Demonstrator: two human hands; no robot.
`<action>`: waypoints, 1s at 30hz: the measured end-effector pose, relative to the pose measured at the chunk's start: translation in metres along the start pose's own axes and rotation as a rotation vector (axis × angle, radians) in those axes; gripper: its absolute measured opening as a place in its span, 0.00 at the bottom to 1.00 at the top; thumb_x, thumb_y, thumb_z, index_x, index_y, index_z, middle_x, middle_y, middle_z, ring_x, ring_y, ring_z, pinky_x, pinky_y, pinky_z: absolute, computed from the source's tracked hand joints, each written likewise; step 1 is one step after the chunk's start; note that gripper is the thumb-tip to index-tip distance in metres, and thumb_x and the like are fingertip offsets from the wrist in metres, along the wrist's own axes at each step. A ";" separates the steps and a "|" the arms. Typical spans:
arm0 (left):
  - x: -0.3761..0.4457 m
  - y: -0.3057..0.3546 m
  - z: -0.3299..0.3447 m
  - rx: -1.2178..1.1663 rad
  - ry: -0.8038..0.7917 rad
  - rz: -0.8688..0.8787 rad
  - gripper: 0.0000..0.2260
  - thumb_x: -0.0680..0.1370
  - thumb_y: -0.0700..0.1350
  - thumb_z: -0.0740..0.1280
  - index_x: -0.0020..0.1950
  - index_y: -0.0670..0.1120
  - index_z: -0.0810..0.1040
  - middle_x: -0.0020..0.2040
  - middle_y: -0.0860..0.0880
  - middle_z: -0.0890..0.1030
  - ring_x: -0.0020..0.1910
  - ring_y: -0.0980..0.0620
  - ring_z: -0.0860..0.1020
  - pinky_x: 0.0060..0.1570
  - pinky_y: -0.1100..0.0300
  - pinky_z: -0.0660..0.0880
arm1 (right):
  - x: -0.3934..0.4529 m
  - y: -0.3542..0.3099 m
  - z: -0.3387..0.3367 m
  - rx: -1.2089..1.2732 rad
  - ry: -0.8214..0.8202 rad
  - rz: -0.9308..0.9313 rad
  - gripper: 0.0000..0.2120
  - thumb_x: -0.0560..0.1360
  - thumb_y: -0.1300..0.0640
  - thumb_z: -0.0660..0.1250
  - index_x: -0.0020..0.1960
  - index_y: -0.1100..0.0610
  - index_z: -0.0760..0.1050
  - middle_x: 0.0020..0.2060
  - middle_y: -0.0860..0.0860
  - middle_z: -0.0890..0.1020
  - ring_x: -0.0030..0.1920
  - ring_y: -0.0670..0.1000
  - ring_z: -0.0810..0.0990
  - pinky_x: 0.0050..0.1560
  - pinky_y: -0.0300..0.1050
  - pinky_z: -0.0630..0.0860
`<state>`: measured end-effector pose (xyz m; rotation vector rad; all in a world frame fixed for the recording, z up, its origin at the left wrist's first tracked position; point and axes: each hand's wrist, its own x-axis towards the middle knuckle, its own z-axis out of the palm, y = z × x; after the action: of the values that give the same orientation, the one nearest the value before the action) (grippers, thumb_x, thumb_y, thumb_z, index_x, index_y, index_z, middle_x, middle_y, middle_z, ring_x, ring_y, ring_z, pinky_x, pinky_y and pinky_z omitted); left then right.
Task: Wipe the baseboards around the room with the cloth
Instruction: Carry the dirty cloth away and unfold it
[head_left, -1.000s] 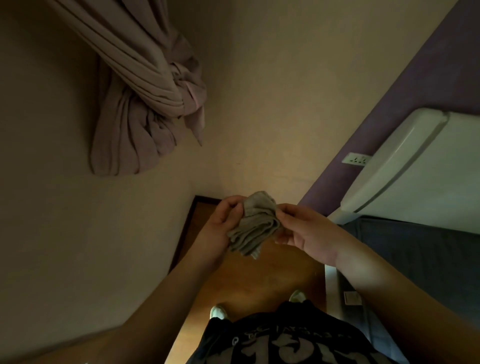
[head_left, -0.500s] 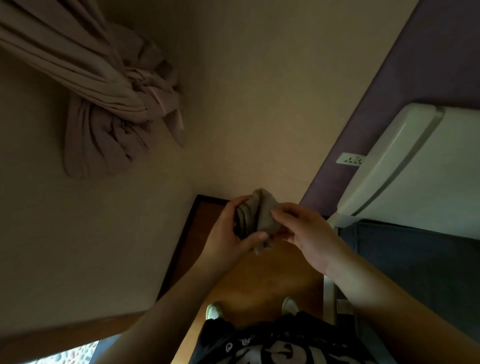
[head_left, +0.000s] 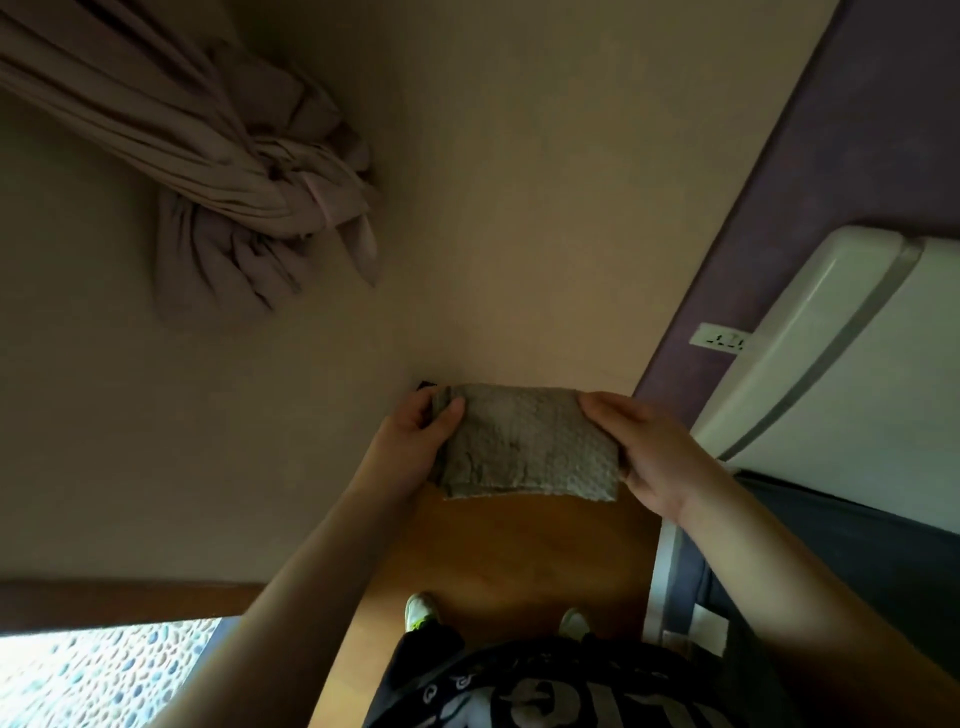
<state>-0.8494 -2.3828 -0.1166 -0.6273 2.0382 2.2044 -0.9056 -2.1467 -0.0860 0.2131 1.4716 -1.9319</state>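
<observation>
both hands, left hand (head_left: 415, 447) and right hand (head_left: 644, 457), pinch the cloth (head_left: 530, 441) taut.

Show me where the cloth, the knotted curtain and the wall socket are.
cloth (head_left: 524, 441), head view, middle of the flat spread panel.
knotted curtain (head_left: 280, 192), head view, on the knot.
wall socket (head_left: 719, 340), head view, its white faceplate.

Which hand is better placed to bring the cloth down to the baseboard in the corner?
Probably the left hand. Both hands grip the cloth, but the dark baseboard shows just beyond the left one; the right hand is nearer the purple wall.
</observation>
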 end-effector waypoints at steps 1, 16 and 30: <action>-0.004 0.000 0.000 0.052 0.047 0.006 0.19 0.67 0.63 0.74 0.54 0.56 0.82 0.56 0.45 0.84 0.57 0.43 0.81 0.60 0.39 0.76 | 0.001 0.000 0.001 0.008 -0.022 -0.002 0.08 0.72 0.50 0.68 0.42 0.46 0.87 0.45 0.48 0.87 0.47 0.44 0.85 0.41 0.36 0.79; -0.097 -0.015 0.029 0.560 0.175 0.288 0.29 0.74 0.65 0.63 0.70 0.49 0.72 0.63 0.55 0.75 0.60 0.65 0.75 0.52 0.75 0.72 | 0.008 0.024 0.056 -0.057 -0.240 0.012 0.18 0.82 0.44 0.58 0.52 0.49 0.85 0.53 0.55 0.85 0.55 0.52 0.84 0.52 0.46 0.80; -0.172 -0.041 -0.091 0.260 0.591 0.177 0.09 0.81 0.41 0.63 0.48 0.54 0.79 0.37 0.59 0.81 0.33 0.62 0.76 0.32 0.71 0.70 | -0.004 0.101 0.183 -0.649 -0.571 -0.196 0.19 0.73 0.33 0.68 0.63 0.32 0.74 0.57 0.37 0.81 0.60 0.40 0.79 0.59 0.43 0.76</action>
<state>-0.6564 -2.4283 -0.0991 -1.2196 2.6905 1.9352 -0.7922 -2.3217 -0.1003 -0.7349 1.6471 -1.3749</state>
